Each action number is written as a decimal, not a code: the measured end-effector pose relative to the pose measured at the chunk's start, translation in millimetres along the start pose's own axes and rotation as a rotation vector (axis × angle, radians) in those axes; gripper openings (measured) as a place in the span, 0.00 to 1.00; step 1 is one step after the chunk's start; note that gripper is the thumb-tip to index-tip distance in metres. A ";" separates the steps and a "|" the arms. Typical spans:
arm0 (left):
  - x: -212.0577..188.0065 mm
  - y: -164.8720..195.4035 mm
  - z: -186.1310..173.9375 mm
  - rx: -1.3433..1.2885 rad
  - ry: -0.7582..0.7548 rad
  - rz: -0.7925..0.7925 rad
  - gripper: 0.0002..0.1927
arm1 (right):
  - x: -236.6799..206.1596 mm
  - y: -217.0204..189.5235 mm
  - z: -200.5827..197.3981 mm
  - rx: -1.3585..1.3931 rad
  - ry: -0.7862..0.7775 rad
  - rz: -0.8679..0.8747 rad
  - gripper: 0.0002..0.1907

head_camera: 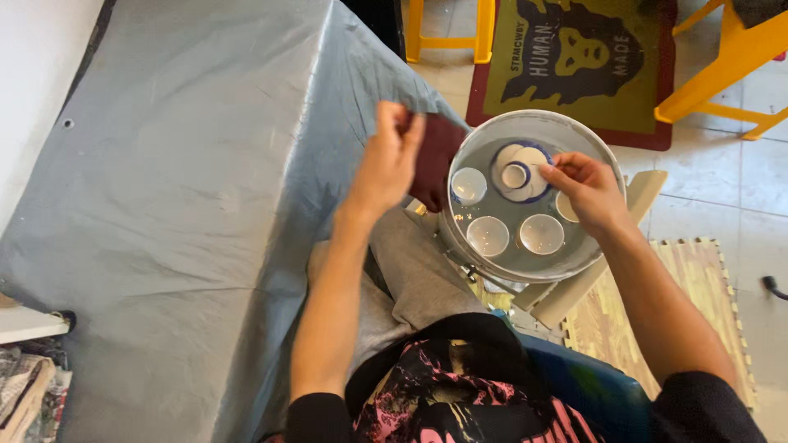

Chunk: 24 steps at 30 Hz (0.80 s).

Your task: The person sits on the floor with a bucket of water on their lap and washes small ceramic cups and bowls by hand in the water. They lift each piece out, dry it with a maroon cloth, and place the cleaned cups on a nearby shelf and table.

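- Nearest the lens, a black top with a pink print (460,394) is filling the bottom edge, with grey trousers (410,279) and a blue chair seat (583,385) showing beneath it.
- Left hand (387,164) is hovering over the grey tarp (180,205), fingers closed, pinching a dark maroon cloth (435,168) that is hanging just beside the bucket.
- Right hand (587,193) is reaching into the white bucket (603,148) of water, fingertips narrowed onto the rim of a blue-edged white saucer (519,172).
- That saucer is sitting toward the bucket's far side, with a small cup on top of it.
- Three more small white cups (488,235) are sitting in the water, one left of the saucer, two nearer the person; another is partly hidden under the right hand.
- Beyond the bucket, yellow stool legs (447,33) and a printed floor mat (574,57) are lying on the tiles.
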<state>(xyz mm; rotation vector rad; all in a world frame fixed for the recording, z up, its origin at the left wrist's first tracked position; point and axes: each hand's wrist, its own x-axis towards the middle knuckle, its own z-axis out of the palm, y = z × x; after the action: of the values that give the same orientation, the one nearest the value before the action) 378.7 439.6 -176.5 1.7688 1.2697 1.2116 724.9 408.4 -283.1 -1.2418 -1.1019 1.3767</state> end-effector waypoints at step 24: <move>-68.2 -49.2 28.6 -1.750 0.046 -0.319 0.27 | -20.8 -83.5 214.3 -0.865 -0.485 -0.737 0.16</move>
<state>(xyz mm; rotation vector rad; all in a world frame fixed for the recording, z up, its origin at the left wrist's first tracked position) 380.4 391.9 -251.4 0.2238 0.1123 1.3626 518.4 394.5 -180.6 -0.8659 -2.3638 0.6139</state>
